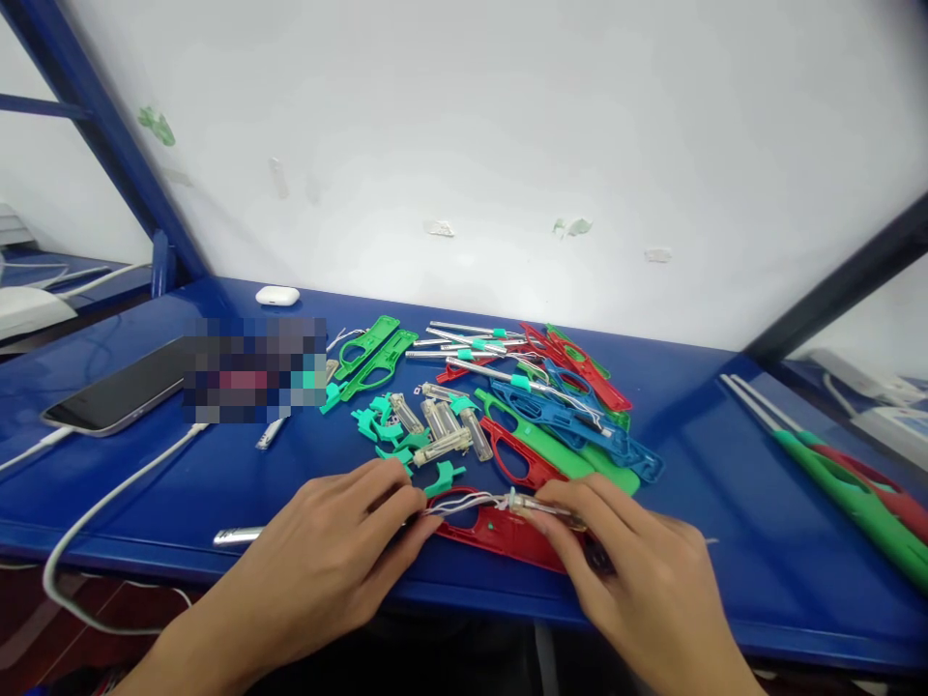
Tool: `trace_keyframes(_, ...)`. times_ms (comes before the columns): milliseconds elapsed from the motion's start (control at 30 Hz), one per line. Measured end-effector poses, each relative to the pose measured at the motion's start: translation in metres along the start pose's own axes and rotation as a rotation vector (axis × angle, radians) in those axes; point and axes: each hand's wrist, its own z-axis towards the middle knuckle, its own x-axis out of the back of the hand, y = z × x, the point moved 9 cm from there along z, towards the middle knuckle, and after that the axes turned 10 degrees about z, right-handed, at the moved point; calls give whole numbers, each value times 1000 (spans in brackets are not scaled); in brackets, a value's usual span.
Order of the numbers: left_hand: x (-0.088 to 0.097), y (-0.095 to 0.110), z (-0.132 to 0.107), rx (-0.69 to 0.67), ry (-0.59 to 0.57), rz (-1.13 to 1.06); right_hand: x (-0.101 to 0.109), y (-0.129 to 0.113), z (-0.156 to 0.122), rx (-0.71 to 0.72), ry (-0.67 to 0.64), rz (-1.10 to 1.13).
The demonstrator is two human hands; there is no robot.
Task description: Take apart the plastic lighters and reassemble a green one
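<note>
My left hand (344, 541) is closed near the front of the table, its fingers pinched on a silver lighter tube (238, 536) whose end sticks out to the left. Thin white wires (468, 501) run from these fingertips to a clear lighter fuel tank (540, 505), which my right hand (623, 551) grips between thumb and fingers. Beneath the wires lies a red lighter handle half (500, 536), partly covered by my right hand. Just beyond are a teal trigger (442, 478) and several loose clear fuel tanks (444, 445).
Green handle shells (381, 362), blue handle shells (580, 416) and silver tubes (464, 346) lie heaped farther back. A phone (123, 387) with a white cable (108, 493) lies left, near a white earbud case (277, 296). Whole green (848, 483) and red lighters (881, 483) lie right.
</note>
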Motion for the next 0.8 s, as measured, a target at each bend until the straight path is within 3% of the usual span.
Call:
trace_keyframes(300, -9, -2, -2, -6, -91, -87, 2, 3, -1, -24, 37, -58)
trace_keyframes(533, -8, 0, 0, -12, -90, -73, 3, 9, -4, -101, 67, -135)
trace_keyframes(700, -6, -2, -1, -2, -76, -63, 20, 27, -6, -231, 186, -198)
trace_keyframes(800, -5, -2, -2, -11, -62, -49, 17, 30, -5, -216, 157, -160)
